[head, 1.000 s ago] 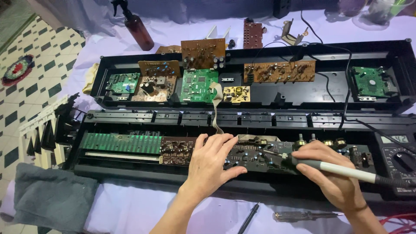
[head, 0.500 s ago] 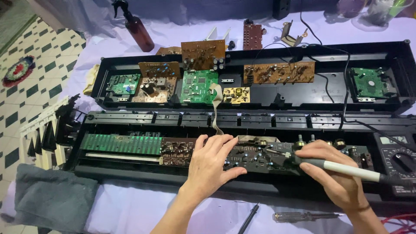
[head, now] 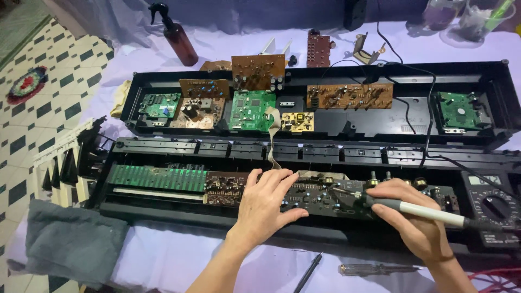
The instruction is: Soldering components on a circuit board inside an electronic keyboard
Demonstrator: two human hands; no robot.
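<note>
Far to the left of both hands, a grey cloth (head: 70, 241) lies on the lilac table cover (head: 179, 260), and beside it a row of black and white keys (head: 59, 168) leans at the end of the opened black keyboard case (head: 163, 214). Nearer, a long green circuit strip (head: 157, 178) sits just left of the left hand (head: 266, 203), which grasps nothing: it lies flat, fingers spread, pressing on the dark circuit board (head: 320, 195) in the front half of the case. A pale ribbon cable (head: 273, 135) runs up from just above its fingertips to the boards in the rear half. Below and between the hands, a black probe (head: 308, 273) and a clear-handled screwdriver (head: 374, 268) rest on the cover. The right hand (head: 415, 217) is clenched pen-style around a soldering iron (head: 429, 212) with a white shaft, whose tip touches the dark board just left of that hand's fingers, close to the left hand. Past the grip's right side sits a black multimeter (head: 495, 209), the iron's rear end reaching over it.
</note>
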